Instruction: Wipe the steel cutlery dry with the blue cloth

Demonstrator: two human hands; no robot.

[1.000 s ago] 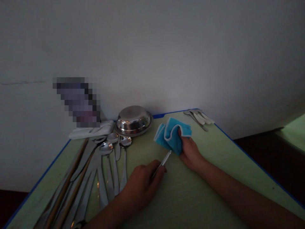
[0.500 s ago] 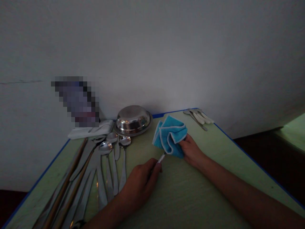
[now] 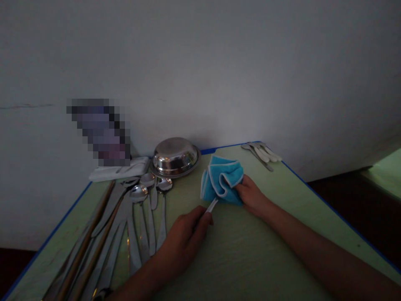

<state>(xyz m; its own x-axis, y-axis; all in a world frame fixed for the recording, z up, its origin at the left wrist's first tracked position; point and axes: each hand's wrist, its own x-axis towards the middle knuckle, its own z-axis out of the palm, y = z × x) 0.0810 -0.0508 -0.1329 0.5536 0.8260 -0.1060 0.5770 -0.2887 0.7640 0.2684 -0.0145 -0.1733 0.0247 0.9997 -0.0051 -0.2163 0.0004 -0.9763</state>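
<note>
My left hand (image 3: 184, 234) is closed around a slim metal utensil (image 3: 211, 206) whose far end goes into a folded blue cloth (image 3: 221, 180). My right hand (image 3: 252, 196) grips that cloth from the right, bunched around the utensil's tip. Both hands rest low over the green table (image 3: 250, 259), near its middle.
Several spoons (image 3: 147, 196) and long knives (image 3: 103, 234) lie fanned on the left. An upturned steel bowl (image 3: 174, 156) and a folded white cloth (image 3: 120, 170) sit by the wall. A few white-handled utensils (image 3: 262, 154) lie at the far right corner. The table has a blue edge.
My right hand brought the blue cloth leftwards over the tip of the utensil, which was bare a second ago. My left hand edged slightly forward.
</note>
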